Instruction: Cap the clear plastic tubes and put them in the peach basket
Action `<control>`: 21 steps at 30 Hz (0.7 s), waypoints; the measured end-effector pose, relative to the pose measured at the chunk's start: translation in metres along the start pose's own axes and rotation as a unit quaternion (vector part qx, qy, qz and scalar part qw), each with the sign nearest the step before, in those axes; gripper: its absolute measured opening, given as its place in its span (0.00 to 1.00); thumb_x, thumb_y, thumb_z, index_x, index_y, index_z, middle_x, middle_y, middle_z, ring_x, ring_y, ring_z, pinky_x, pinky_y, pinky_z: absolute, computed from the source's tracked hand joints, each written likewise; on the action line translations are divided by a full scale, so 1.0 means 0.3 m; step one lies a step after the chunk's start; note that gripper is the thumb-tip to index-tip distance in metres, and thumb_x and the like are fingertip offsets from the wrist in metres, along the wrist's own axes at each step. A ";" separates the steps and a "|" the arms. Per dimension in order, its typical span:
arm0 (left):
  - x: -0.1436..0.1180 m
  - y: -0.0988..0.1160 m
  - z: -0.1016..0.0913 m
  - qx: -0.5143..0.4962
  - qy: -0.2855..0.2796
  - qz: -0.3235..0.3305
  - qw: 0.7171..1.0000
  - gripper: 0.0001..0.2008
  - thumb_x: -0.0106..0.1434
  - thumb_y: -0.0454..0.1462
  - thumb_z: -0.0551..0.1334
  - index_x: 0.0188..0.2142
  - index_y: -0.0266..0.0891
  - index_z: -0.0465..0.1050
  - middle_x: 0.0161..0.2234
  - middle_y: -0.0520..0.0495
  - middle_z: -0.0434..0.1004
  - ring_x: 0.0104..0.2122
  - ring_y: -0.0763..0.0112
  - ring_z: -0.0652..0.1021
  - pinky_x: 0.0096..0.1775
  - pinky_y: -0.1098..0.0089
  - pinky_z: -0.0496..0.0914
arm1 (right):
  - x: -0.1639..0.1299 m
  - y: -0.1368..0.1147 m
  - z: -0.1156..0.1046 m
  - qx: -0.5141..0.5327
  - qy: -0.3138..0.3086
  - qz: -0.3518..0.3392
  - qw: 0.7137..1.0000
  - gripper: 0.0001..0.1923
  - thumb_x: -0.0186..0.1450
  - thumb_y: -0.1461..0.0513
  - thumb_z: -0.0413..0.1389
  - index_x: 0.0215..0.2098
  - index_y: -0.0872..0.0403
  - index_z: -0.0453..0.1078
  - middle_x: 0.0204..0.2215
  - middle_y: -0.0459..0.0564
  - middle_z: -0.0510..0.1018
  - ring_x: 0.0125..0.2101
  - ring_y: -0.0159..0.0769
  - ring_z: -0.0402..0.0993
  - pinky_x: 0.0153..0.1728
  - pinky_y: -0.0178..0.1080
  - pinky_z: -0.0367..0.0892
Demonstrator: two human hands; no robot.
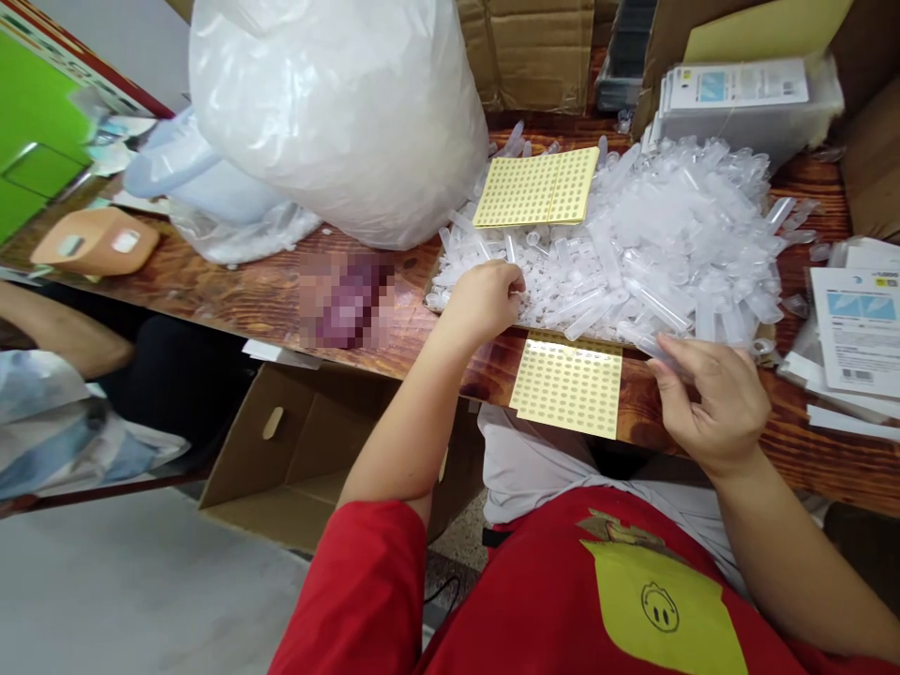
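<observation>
Barely begun, by the look: left hand [485,298] dug closed into tube pile [653,244] at 12; right hand [710,398] pinched one tube [651,345]; sticker sheet [568,386] full.

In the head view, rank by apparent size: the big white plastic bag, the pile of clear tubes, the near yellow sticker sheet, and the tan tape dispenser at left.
1. big white plastic bag
2. pile of clear tubes
3. near yellow sticker sheet and tan tape dispenser: look alike in size, and the sheet lies nearer the camera, so not ranked.

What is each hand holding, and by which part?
Right hand pinches a clear tube by its near end. Left hand reaches into the tube pile; its hold is hidden.
</observation>
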State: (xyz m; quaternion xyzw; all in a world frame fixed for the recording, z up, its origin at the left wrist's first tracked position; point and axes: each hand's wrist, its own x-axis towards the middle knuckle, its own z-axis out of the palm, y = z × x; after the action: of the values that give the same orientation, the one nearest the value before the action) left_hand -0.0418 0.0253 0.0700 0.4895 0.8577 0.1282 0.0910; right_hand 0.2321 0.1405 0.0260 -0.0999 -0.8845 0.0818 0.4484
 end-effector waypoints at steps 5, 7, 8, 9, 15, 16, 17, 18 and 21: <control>0.043 -0.002 0.001 0.090 -0.042 0.062 0.993 0.15 0.62 0.28 0.59 0.45 0.35 0.82 0.46 0.37 0.84 0.50 0.50 0.81 0.51 0.54 0.72 | -0.002 0.010 0.003 -0.003 -0.009 -0.031 0.999 0.21 0.69 0.70 0.63 0.59 0.55 0.72 0.39 0.53 0.84 0.36 0.43 0.82 0.38 0.43 0.70; 0.052 -0.005 0.002 0.110 -0.043 0.074 0.990 0.14 0.62 0.29 0.60 0.44 0.35 0.83 0.46 0.37 0.84 0.51 0.47 0.80 0.52 0.52 0.71 | -0.001 0.010 0.005 0.001 -0.011 -0.025 1.000 0.20 0.69 0.70 0.62 0.59 0.54 0.72 0.39 0.53 0.84 0.37 0.42 0.82 0.38 0.43 0.69; 0.055 -0.009 0.004 0.117 -0.040 0.081 0.989 0.14 0.62 0.30 0.61 0.43 0.34 0.83 0.45 0.36 0.85 0.52 0.46 0.80 0.53 0.50 0.70 | -0.001 0.010 0.005 0.002 -0.012 -0.021 1.000 0.20 0.69 0.70 0.62 0.59 0.54 0.72 0.40 0.52 0.84 0.37 0.42 0.81 0.38 0.43 0.69; 0.057 -0.013 0.005 0.122 -0.037 0.089 0.988 0.13 0.61 0.31 0.62 0.43 0.34 0.83 0.45 0.36 0.85 0.52 0.45 0.79 0.53 0.49 0.70 | 0.000 0.008 0.006 0.005 -0.013 -0.019 1.000 0.20 0.69 0.70 0.62 0.59 0.53 0.72 0.40 0.52 0.84 0.37 0.42 0.81 0.39 0.43 0.69; 0.048 -0.065 0.003 0.080 0.010 0.121 0.989 0.14 0.58 0.33 0.64 0.43 0.33 0.84 0.41 0.38 0.83 0.49 0.48 0.79 0.53 0.52 0.71 | 0.021 -0.002 -0.002 0.021 -0.024 -0.013 0.999 0.20 0.70 0.70 0.61 0.59 0.52 0.72 0.40 0.52 0.84 0.38 0.42 0.82 0.39 0.44 0.70; 0.042 -0.075 0.000 0.065 0.027 0.122 0.990 0.14 0.58 0.33 0.64 0.42 0.34 0.84 0.41 0.39 0.83 0.48 0.50 0.79 0.53 0.53 0.72 | 0.028 -0.003 -0.003 0.020 -0.026 -0.015 0.999 0.19 0.70 0.70 0.61 0.59 0.52 0.72 0.40 0.52 0.84 0.38 0.42 0.82 0.39 0.44 0.70; 0.036 -0.085 -0.003 0.048 0.050 0.120 0.990 0.13 0.58 0.33 0.64 0.41 0.34 0.83 0.40 0.40 0.82 0.47 0.52 0.79 0.53 0.54 0.72 | 0.034 -0.003 -0.004 0.019 -0.029 -0.017 0.999 0.19 0.70 0.70 0.61 0.58 0.53 0.72 0.40 0.53 0.84 0.38 0.42 0.82 0.39 0.44 0.69; 0.029 -0.092 -0.005 0.026 0.078 0.114 0.990 0.11 0.58 0.33 0.64 0.40 0.35 0.82 0.39 0.41 0.82 0.45 0.55 0.79 0.53 0.56 0.72 | 0.041 -0.003 -0.004 0.018 -0.032 -0.019 0.999 0.18 0.70 0.70 0.61 0.57 0.54 0.72 0.40 0.54 0.84 0.38 0.43 0.82 0.39 0.44 0.69; 0.008 -0.091 0.002 -0.115 0.174 0.078 0.975 0.08 0.56 0.33 0.66 0.37 0.38 0.78 0.36 0.46 0.79 0.38 0.65 0.78 0.47 0.62 0.73 | 0.065 -0.005 0.002 0.026 -0.032 -0.017 0.999 0.19 0.70 0.71 0.62 0.57 0.55 0.72 0.41 0.55 0.84 0.39 0.43 0.82 0.39 0.44 0.70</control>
State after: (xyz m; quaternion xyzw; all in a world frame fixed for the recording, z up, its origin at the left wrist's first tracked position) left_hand -0.0651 0.0140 0.0608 0.5114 0.7992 0.3155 -0.0143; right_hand 0.2203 0.1439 0.0412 -0.0701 -0.8976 0.1002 0.4235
